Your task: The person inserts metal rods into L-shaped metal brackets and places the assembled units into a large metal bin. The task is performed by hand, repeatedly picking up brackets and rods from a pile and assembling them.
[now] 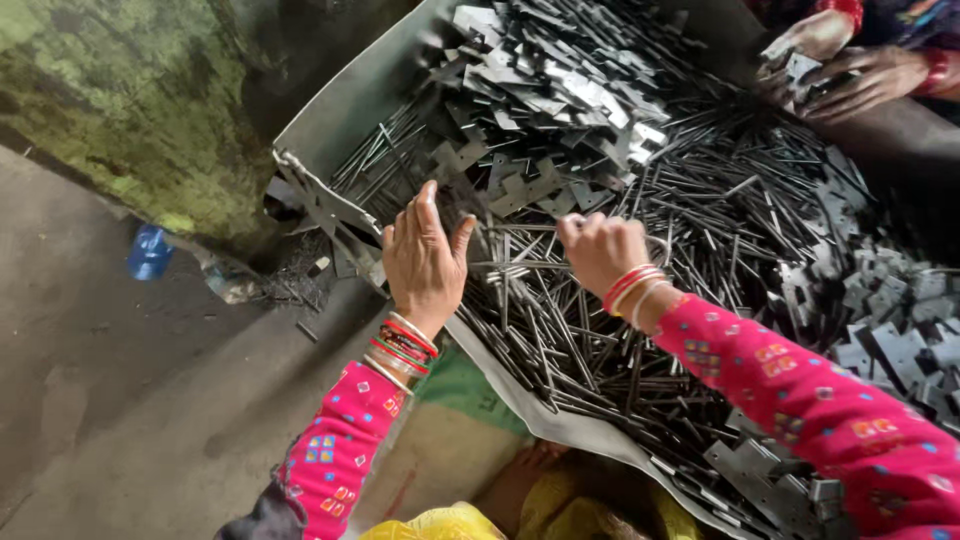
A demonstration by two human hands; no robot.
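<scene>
Far left, a blue bottle (pixel 150 251) lies on the floor, well apart. My left hand (pixel 424 262) rests at the near-left rim of the grey metal tray (pixel 340 115), fingers (pixel 428 205) straight and close together, thumb out, tips touching the thin dark rods (pixel 560 320). The rods lie ahead and to the right, long axes mostly slanting away from me. My right hand (pixel 600 250) is curled in a loose fist over them, nearer their middle; whether it pinches one I cannot tell. Flat plates (pixel 560 80) heap beyond. Another person's hands (pixel 840 65) work far right.
</scene>
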